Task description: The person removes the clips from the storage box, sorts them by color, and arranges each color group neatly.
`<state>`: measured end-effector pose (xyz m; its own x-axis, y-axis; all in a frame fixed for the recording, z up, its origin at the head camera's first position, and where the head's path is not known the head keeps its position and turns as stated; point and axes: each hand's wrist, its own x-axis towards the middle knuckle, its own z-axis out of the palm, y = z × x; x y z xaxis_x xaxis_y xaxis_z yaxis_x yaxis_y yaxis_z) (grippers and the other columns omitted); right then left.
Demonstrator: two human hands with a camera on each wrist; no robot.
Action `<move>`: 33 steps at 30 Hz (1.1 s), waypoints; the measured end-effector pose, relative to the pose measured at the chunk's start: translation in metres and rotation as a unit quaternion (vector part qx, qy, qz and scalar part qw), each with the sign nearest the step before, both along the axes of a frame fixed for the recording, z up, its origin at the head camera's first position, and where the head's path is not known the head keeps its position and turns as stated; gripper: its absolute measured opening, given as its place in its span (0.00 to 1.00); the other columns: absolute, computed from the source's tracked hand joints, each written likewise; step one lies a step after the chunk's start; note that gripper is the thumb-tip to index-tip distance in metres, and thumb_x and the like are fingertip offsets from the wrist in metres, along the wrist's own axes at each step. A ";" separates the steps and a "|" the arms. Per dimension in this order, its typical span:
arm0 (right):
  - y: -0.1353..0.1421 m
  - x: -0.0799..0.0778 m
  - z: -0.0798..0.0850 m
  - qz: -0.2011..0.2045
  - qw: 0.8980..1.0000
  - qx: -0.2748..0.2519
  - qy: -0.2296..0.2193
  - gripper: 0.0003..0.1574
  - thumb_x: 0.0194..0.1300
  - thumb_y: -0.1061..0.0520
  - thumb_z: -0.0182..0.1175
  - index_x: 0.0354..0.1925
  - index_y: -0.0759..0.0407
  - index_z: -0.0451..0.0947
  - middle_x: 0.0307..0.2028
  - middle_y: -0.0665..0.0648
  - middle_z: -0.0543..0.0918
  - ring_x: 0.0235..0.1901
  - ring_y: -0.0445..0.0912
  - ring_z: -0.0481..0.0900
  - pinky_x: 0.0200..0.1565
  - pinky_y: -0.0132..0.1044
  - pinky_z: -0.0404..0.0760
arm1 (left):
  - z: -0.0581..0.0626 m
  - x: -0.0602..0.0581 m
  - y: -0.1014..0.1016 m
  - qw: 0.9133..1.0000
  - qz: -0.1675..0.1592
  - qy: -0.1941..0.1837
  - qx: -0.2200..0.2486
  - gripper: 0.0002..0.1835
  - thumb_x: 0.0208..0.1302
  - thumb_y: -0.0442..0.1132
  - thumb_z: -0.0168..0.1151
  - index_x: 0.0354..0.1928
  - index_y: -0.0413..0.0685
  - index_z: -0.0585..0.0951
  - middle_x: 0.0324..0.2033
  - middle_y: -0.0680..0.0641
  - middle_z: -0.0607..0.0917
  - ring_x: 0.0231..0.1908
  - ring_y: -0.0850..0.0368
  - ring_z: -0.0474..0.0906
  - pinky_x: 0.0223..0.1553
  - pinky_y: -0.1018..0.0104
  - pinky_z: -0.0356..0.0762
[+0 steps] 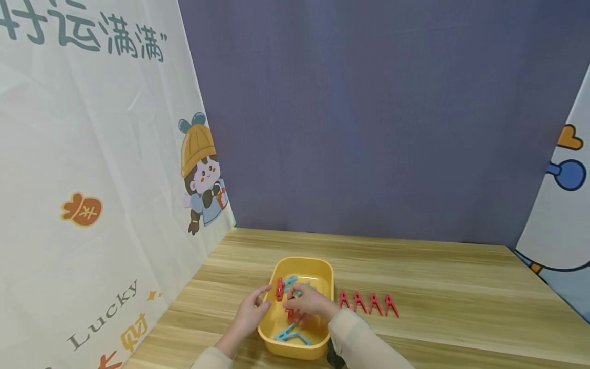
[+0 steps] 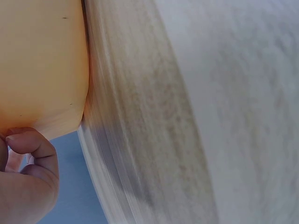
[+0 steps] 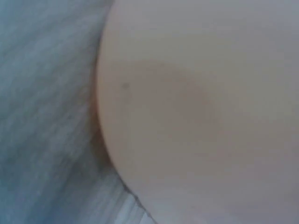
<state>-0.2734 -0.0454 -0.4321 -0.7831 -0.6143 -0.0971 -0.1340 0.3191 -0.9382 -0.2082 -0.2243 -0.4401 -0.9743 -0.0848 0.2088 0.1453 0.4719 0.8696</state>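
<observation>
A yellow plastic basin (image 1: 318, 351) stands on the table with blue clothespins (image 1: 291, 335) and a red clothespin (image 1: 279, 290) inside. My left hand (image 1: 249, 313) is at its left rim, thumb and index finger apart and loosely bent; in the left wrist view those fingers (image 2: 35, 147) lie against the basin wall (image 2: 42, 70). Reaching over the right side, my right hand (image 1: 310, 302) pinches another red clothespin (image 1: 290, 313), partly covered by the fingers. The right wrist view is blurred and shows the basin's outside (image 3: 187, 116), without the hand.
Several red clothespins (image 1: 375, 303) stand in a row on the wooden table (image 1: 438, 287), right of the basin. A dark object (image 1: 335, 356) is partly hidden by the right sleeve. A printed white curtain (image 1: 115, 154) borders the left, with a dark blue cloth (image 1: 359, 128) behind.
</observation>
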 end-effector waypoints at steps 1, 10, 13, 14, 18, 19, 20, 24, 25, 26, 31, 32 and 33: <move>0.000 0.000 0.000 0.000 1.000 -0.007 -0.005 0.09 0.61 0.58 0.60 0.34 0.58 0.67 0.17 0.57 0.76 0.13 0.44 0.73 0.18 0.37 0.77 | 0.000 0.000 0.000 1.000 0.000 -0.003 0.001 0.21 0.58 0.29 0.57 0.56 0.35 0.72 0.20 0.51 0.68 0.19 0.60 0.64 0.18 0.72 0.64; 0.003 0.001 0.007 0.025 0.993 -0.101 -0.055 0.13 0.63 0.56 0.58 0.42 0.61 0.68 0.23 0.59 0.78 0.18 0.45 0.78 0.23 0.37 0.79 | 0.001 0.000 0.001 1.000 0.001 -0.009 0.001 0.23 0.57 0.29 0.57 0.57 0.35 0.71 0.21 0.50 0.68 0.19 0.60 0.63 0.18 0.74 0.63; 0.005 0.001 0.011 0.033 0.989 -0.127 -0.069 0.14 0.64 0.56 0.57 0.44 0.63 0.67 0.26 0.60 0.79 0.21 0.46 0.79 0.25 0.38 0.80 | 0.001 0.001 0.001 1.000 0.001 -0.006 -0.001 0.23 0.57 0.29 0.57 0.57 0.35 0.71 0.20 0.50 0.68 0.19 0.60 0.63 0.18 0.74 0.63; 0.006 0.002 0.013 0.034 0.988 -0.132 -0.072 0.15 0.64 0.56 0.57 0.44 0.63 0.67 0.27 0.60 0.79 0.22 0.47 0.80 0.25 0.38 0.80 | 0.001 0.001 0.001 1.000 0.001 -0.005 -0.003 0.23 0.57 0.28 0.57 0.57 0.35 0.71 0.20 0.50 0.68 0.19 0.60 0.63 0.18 0.74 0.63; 0.009 0.002 0.016 0.027 0.987 -0.137 -0.080 0.16 0.64 0.57 0.57 0.46 0.64 0.67 0.31 0.61 0.80 0.25 0.50 0.81 0.27 0.40 0.80 | 0.001 0.001 0.001 1.000 0.000 -0.004 -0.004 0.23 0.57 0.28 0.56 0.57 0.34 0.71 0.20 0.50 0.68 0.19 0.61 0.63 0.18 0.74 0.63; 0.010 0.002 0.016 0.025 0.987 -0.137 -0.081 0.17 0.63 0.57 0.57 0.47 0.64 0.67 0.31 0.61 0.80 0.26 0.50 0.81 0.28 0.40 0.81 | 0.001 0.001 0.001 1.000 0.000 -0.004 -0.005 0.22 0.57 0.28 0.56 0.57 0.34 0.71 0.20 0.50 0.68 0.19 0.61 0.63 0.18 0.74 0.63; 0.010 0.002 0.017 0.023 0.987 -0.136 -0.083 0.18 0.63 0.57 0.57 0.47 0.64 0.66 0.32 0.61 0.80 0.26 0.51 0.81 0.28 0.40 0.81 | 0.001 0.001 0.001 1.000 -0.001 -0.004 -0.005 0.22 0.58 0.28 0.56 0.57 0.34 0.71 0.20 0.50 0.68 0.19 0.61 0.63 0.18 0.74 0.63; 0.014 0.002 0.018 0.020 0.985 -0.143 -0.091 0.20 0.63 0.58 0.57 0.49 0.66 0.65 0.32 0.61 0.80 0.27 0.51 0.81 0.30 0.42 0.81 | 0.000 0.001 0.000 1.000 -0.003 -0.004 -0.006 0.22 0.58 0.28 0.56 0.57 0.34 0.71 0.21 0.50 0.68 0.19 0.60 0.64 0.18 0.73 0.63; 0.014 0.002 0.018 0.019 0.985 -0.146 -0.094 0.20 0.63 0.59 0.57 0.49 0.66 0.65 0.32 0.61 0.80 0.26 0.50 0.81 0.30 0.42 0.81 | -0.001 0.001 0.000 1.000 -0.003 -0.004 -0.006 0.22 0.58 0.28 0.56 0.57 0.34 0.71 0.20 0.50 0.68 0.19 0.60 0.64 0.18 0.73 0.64; 0.015 0.002 0.019 0.018 0.984 -0.150 -0.097 0.20 0.63 0.59 0.57 0.49 0.66 0.65 0.31 0.62 0.80 0.26 0.50 0.81 0.30 0.42 0.81 | -0.001 0.001 0.000 1.000 -0.003 -0.004 -0.006 0.22 0.58 0.28 0.56 0.57 0.34 0.71 0.20 0.50 0.68 0.19 0.60 0.64 0.18 0.73 0.64; 0.020 0.001 0.019 0.014 0.981 -0.169 -0.099 0.20 0.62 0.60 0.57 0.49 0.65 0.64 0.32 0.61 0.81 0.25 0.49 0.81 0.30 0.41 0.81 | -0.001 0.001 0.000 1.000 -0.003 -0.006 -0.001 0.23 0.58 0.28 0.56 0.57 0.34 0.71 0.21 0.50 0.69 0.20 0.59 0.65 0.18 0.73 0.65; 0.021 0.000 0.019 0.015 0.980 -0.173 -0.097 0.20 0.62 0.60 0.57 0.50 0.66 0.63 0.32 0.61 0.80 0.24 0.49 0.81 0.30 0.41 0.81 | -0.001 0.001 0.000 1.000 -0.003 -0.006 0.000 0.23 0.58 0.29 0.56 0.57 0.34 0.71 0.21 0.50 0.69 0.20 0.59 0.65 0.18 0.73 0.65; 0.022 0.000 0.019 0.015 0.979 -0.177 -0.097 0.21 0.62 0.60 0.57 0.50 0.66 0.63 0.32 0.61 0.80 0.24 0.48 0.81 0.30 0.41 0.80 | 0.000 0.001 0.000 1.000 -0.003 -0.007 0.002 0.23 0.58 0.29 0.56 0.57 0.34 0.71 0.21 0.50 0.69 0.20 0.59 0.65 0.18 0.73 0.65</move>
<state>-0.2735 -0.0235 -0.4129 -0.7518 -0.6591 -0.0182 0.0529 -0.0328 -0.9981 -0.2072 -0.2238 -0.4406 -0.9775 -0.0794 0.1952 0.1363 0.4683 0.8730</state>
